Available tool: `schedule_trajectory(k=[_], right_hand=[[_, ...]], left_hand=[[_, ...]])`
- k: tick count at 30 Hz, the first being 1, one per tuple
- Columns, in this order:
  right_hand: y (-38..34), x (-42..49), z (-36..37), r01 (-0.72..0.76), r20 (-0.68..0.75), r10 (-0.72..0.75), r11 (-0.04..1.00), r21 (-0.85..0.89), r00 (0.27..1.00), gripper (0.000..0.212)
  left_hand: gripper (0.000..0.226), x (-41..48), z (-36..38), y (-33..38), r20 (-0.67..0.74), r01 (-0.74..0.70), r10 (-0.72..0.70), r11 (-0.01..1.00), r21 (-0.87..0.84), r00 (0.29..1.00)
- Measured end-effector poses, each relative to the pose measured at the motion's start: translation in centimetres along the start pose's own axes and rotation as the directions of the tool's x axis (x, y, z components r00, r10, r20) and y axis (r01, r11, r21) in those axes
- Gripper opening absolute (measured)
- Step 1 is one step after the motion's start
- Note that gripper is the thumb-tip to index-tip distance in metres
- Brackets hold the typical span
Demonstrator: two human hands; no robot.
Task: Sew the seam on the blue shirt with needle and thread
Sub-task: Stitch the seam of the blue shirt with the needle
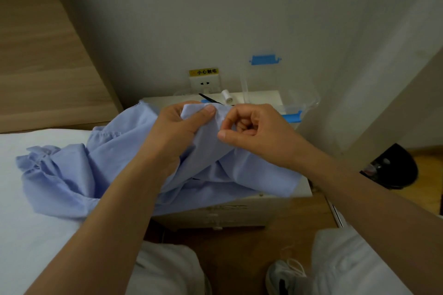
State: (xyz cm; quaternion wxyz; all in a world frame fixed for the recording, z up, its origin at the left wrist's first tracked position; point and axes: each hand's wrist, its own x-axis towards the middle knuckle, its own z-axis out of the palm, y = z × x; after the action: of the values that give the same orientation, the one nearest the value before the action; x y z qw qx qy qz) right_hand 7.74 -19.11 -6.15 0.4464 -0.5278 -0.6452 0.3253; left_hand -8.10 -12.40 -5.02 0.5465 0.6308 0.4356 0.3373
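The blue shirt lies crumpled across the white bed and the nightstand. My left hand grips a raised fold of it, thumb pressed on top of the cloth. My right hand is right beside it with fingers curled, thumb and forefinger pinched together at the fabric's edge. The needle and thread are too fine to make out there. A white thread spool stands on the nightstand behind my hands.
The white nightstand also bears black scissors and a clear plastic box with blue clips. A wall socket sits behind. The white bed is at left. My knees and a shoe are below.
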Motion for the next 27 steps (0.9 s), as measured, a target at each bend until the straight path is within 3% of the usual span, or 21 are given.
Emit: schedule_trajectory(k=[4, 8, 14, 20, 24, 27], right_hand=[[0.1, 0.6, -0.7, -0.153, -0.179, 0.182, 0.975, 0.164, 0.967, 0.021], [0.5, 0.6, -0.6, -0.308, -0.066, 0.330, 0.923, 0.231, 0.942, 0.017], [-0.2, 0.6, -1.1, -0.240, -0.123, 0.277, 0.937, 0.254, 0.953, 0.018], [0.2, 0.5, -1.2, -0.188, -0.160, 0.211, 0.971, 0.150, 0.964, 0.004], [0.2, 0.4, -1.5, -0.054, -0.174, 0.078, 0.988, 0.142, 0.982, 0.018], [0.1, 0.1, -1.6, 0.010, -0.132, 0.003, 0.995, 0.099, 0.991, 0.009]], left_hand=[[0.009, 0.1, -0.3, 0.2, 0.068, 0.024, -0.023, 0.999, -0.025, 0.997], [0.010, -0.1, -0.4, 0.4, 0.111, 0.028, -0.028, 1.000, -0.002, 0.993], [0.011, 0.4, -1.1, 0.8, -0.009, -0.046, 0.048, 0.979, 0.200, 0.999], [0.015, 0.4, -1.3, 0.5, -0.028, 0.027, -0.023, 0.988, 0.154, 0.999], [0.015, 0.2, -1.3, 0.8, -0.047, 0.020, -0.014, 0.990, 0.139, 0.999], [0.014, 0.1, -1.2, 0.9, -0.047, 0.032, -0.027, 0.992, 0.123, 0.999]])
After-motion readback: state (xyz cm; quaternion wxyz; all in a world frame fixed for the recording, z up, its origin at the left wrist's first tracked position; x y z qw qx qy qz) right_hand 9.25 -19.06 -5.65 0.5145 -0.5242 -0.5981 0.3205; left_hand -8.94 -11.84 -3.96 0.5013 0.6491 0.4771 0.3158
